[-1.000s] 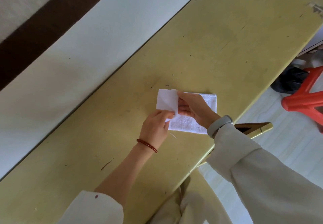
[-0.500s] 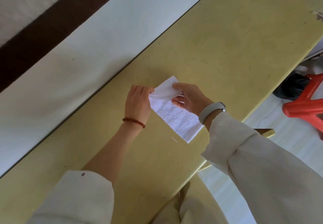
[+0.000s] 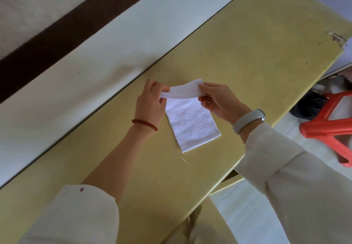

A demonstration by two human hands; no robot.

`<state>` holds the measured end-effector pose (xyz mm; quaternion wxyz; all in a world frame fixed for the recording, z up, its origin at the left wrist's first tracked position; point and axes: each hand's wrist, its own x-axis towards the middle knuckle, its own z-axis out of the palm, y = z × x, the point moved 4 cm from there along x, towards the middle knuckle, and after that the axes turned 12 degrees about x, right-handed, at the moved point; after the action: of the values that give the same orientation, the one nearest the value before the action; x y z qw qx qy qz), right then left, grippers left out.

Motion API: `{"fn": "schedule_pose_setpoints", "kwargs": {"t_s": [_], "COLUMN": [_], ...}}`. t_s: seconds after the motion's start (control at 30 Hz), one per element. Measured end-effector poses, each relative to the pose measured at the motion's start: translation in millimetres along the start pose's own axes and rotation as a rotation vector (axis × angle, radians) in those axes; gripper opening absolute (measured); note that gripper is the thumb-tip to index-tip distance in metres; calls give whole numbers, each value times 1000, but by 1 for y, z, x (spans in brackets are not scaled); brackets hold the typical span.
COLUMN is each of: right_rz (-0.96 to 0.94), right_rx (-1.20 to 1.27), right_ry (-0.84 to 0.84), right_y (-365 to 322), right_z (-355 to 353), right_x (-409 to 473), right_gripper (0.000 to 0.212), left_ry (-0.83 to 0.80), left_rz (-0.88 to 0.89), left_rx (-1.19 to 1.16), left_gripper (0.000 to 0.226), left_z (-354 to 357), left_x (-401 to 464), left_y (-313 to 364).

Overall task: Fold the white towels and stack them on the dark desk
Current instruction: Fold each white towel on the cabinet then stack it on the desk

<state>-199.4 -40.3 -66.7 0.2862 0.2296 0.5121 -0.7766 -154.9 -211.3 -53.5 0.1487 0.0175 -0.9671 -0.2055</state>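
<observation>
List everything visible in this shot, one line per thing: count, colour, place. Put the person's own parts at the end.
small white terry towel: one, white, near end lying on the table, far edge lifted between both hands.
long yellow-green table: one, yellow-green, scuffed, running diagonally across the view.
red plastic stool: one, red, on the floor at the right, beyond the table edge.
dark brown band: one, brown, across the pale surface at upper left.
red bead bracelet: one, red, on the left wrist.
grey wristband: one, grey, on the right wrist.
cream sleeves: two, cream, on both arms.
left hand: one, pinching the towel's far-left corner.
right hand: one, pinching the towel's far-right corner.
</observation>
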Motion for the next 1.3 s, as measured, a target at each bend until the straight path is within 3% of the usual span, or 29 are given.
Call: {"fn": "schedule_pose_setpoints", "kwargs": {"t_s": [0.23, 0.53, 0.67, 1.03, 1.3], "right_rz": [13, -54, -194, -340, -330], "right_rx": [-114, -514, -706, -958, -1021], "right_ry": [106, 252, 260, 249, 177], "right_y": [25, 66, 63, 70, 71], "right_z": [-40, -74, -75, -72, -69], "right_x": [-35, -44, -46, -51, -51], "right_gripper": [16, 34, 32, 32, 32], "left_ry": [-94, -191, -199, -161, -159], "left_rz": [149, 107, 121, 145, 165], "left_rx": [-161, -122, -110, -97, 65], "left_gripper": [15, 13, 15, 9, 12], "left_z": [7, 39, 43, 53, 47], "left_x": [-61, -114, -119, -131, -125], "left_y": [15, 21, 22, 23, 21]}}
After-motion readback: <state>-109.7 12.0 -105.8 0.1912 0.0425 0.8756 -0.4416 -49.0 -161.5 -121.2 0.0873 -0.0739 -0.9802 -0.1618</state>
